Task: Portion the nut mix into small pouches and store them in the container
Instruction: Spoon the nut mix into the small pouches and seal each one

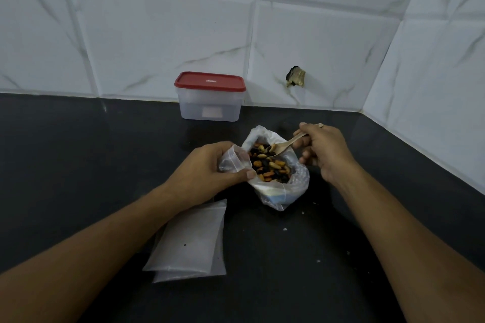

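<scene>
Mid-frame, my left hand pinches a pouch open beside the nut bag, for the spoon my right hand grips.

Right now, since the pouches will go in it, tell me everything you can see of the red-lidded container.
The container is a rectangular tub of cloudy translucent plastic, closed by a red lid, with a pale label on its front. It stands upright on the dark counter near the tiled wall, behind the nut bag, nothing else touching it.
</scene>
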`<state>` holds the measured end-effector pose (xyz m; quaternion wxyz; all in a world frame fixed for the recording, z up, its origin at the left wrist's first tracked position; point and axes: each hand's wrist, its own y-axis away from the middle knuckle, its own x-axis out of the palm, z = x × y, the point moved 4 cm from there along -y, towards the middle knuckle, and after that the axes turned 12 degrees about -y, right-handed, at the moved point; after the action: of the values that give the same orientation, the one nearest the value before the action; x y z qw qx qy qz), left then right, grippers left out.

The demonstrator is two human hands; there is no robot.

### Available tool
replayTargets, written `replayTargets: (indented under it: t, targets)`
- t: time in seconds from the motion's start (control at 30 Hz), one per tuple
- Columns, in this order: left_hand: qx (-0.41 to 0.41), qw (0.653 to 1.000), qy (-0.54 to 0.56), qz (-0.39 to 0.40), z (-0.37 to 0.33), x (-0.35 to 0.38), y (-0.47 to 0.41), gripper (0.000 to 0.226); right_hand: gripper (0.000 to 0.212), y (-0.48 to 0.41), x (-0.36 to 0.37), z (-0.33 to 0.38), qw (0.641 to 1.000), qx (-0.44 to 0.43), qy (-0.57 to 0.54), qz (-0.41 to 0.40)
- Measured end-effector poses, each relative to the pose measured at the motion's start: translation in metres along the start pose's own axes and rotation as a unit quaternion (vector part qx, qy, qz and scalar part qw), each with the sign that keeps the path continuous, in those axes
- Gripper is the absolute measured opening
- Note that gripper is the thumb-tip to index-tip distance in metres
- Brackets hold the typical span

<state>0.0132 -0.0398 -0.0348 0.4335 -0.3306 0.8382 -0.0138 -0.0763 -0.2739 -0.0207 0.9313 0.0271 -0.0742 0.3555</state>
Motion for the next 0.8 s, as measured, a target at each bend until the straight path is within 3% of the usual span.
replayTargets:
  t: [0.37, 0.57, 0.8]
  targets:
    - [-0.015, 1.0, 0.017, -0.018, 0.001, -0.004, 0.001, 0.052, 0.022, 0.003, -0.001, 0.008, 0.998, 0.019, -0.066, 0.004]
    - [-0.039, 0.999, 0.019, -0.033, 0.002, -0.004, 0.001, 0.055, 0.023, 0.016, 0.011, 0.021, 0.993, 0.016, -0.096, 0.066]
    - [-0.039, 0.998, 0.034, -0.036, 0.003, -0.003, 0.0, 0.055, 0.023, 0.041, 0.039, 0.022, 0.983, 0.006, -0.059, 0.172]
